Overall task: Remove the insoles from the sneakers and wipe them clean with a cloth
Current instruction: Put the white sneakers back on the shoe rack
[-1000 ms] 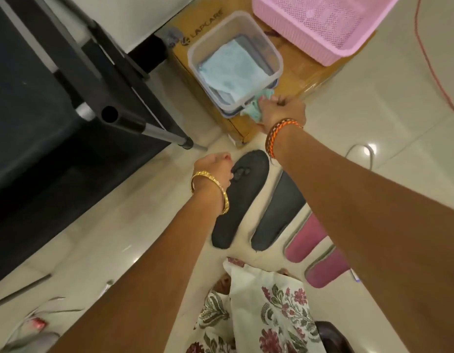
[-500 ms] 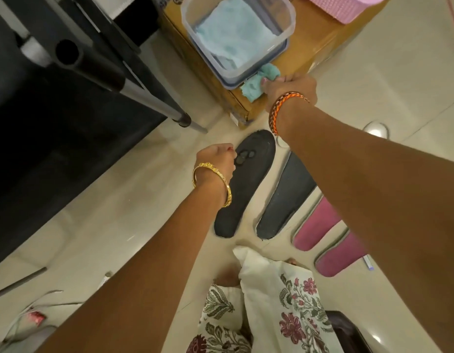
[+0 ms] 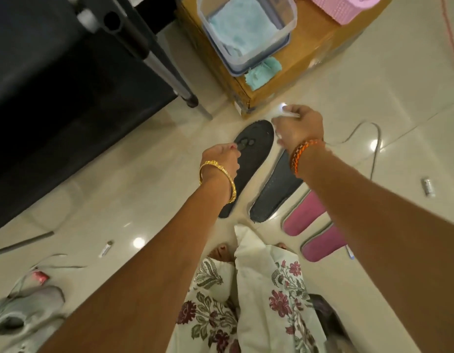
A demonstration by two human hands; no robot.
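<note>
Four insoles lie side by side on the tiled floor: a black insole, a dark grey insole and two pink insoles. My left hand pinches the left edge of the black insole near its toe. My right hand hovers just above the toe ends of the two dark insoles, fingers curled round a small white, blurred piece of cloth. A teal cloth lies on the cardboard box. A grey sneaker sits at the lower left.
A clear plastic container holding a light blue cloth stands on the box beside a pink basket. Black furniture with a metal leg fills the left. A white cable and small items lie on the floor.
My right hand has left the teal cloth on the box and come down towards the insoles' toe ends. My left hand stays on the black insole.
</note>
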